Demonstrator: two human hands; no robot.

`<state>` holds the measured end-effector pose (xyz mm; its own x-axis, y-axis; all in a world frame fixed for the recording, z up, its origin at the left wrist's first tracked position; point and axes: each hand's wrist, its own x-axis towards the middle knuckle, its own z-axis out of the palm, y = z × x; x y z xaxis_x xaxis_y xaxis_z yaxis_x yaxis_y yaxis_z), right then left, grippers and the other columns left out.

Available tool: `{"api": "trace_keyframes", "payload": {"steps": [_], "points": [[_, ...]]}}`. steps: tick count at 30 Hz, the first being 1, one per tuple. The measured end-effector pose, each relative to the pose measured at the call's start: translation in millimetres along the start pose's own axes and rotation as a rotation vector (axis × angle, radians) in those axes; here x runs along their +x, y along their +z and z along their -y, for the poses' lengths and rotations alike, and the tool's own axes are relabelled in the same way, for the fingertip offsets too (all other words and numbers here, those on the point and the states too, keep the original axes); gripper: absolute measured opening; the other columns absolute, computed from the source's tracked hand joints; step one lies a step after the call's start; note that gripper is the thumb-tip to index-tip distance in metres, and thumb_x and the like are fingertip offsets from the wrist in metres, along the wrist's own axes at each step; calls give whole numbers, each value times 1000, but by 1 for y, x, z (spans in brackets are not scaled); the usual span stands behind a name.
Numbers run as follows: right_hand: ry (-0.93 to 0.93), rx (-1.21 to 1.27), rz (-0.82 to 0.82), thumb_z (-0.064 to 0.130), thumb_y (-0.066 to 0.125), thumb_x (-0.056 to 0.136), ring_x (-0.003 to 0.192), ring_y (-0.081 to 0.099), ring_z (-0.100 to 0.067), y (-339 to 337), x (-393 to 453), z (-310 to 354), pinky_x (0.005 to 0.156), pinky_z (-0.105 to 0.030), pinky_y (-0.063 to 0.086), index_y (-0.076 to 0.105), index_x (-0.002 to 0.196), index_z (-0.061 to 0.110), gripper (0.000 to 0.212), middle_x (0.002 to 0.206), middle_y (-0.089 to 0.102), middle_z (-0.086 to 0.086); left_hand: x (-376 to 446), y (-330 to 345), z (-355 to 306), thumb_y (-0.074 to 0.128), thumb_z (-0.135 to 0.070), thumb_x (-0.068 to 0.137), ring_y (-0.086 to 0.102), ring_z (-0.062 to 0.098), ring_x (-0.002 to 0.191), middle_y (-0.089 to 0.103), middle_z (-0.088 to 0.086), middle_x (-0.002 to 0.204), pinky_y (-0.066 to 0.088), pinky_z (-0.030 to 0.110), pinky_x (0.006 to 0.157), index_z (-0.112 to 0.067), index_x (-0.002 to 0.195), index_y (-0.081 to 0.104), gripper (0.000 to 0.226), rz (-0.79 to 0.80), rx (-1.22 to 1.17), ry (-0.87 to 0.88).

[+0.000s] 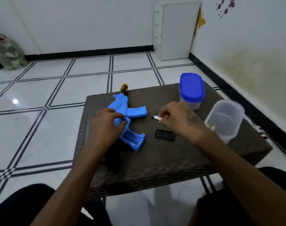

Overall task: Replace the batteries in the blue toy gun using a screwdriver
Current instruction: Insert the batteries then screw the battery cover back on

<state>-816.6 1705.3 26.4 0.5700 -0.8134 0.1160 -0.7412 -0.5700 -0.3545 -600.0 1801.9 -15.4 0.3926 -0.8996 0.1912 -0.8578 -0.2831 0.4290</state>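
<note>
While left hand [106, 123] grips toy gun [127, 111] — right hand [176, 118] pinches battery [157, 118].

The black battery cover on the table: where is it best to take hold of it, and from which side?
Pinch the black battery cover by its two long edges, coming from above. It lies flat and thin on the table, apart from the toy gun, so only its edges offer a hold.

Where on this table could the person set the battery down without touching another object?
Bare tabletop lies along the near edge, below the black cover and toy gun. Another patch lies between the gun and lidded container. It is crowded around the right hand, battery and open container.
</note>
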Motion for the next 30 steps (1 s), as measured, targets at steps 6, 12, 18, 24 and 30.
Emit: {"api": "trace_keyframes", "payload": {"steps": [6,12,18,24,30], "points": [[-75,127,87,24,79,79,66,59,-5,37,-4,34,65,-20,45,73,93,25,15,72,64,11,-21,-2,29,69,-45,84,41,26,135,44,11,146,35,38,111,-33,126,65,43,84,19,-57],[-127,153,142,19,82,76,63,60,0,53,-3,42,65,-24,53,64,76,26,19,69,65,11,-24,-2,29,70,-47,83,41,23,136,36,2,153,36,37,107,-38,137,54,56,136,-31,-67],[-169,36,155,25,79,79,62,51,-3,59,-2,43,63,-20,39,66,76,25,13,70,54,13,-22,-1,29,71,-45,82,37,23,138,36,5,153,35,36,108,-36,136,54,57,139,-50,-63],[-124,154,148,32,86,70,67,50,-1,70,4,38,61,-23,37,62,76,30,25,78,51,14,-20,-2,28,72,-45,81,38,22,137,37,4,152,36,37,108,-36,136,55,57,143,-50,-71],[98,431,299,33,91,66,70,57,-4,69,14,28,60,-20,41,60,96,23,44,86,63,5,-20,-4,26,73,-44,81,40,21,137,39,4,152,37,36,107,-37,134,56,57,128,-40,-65]]}}
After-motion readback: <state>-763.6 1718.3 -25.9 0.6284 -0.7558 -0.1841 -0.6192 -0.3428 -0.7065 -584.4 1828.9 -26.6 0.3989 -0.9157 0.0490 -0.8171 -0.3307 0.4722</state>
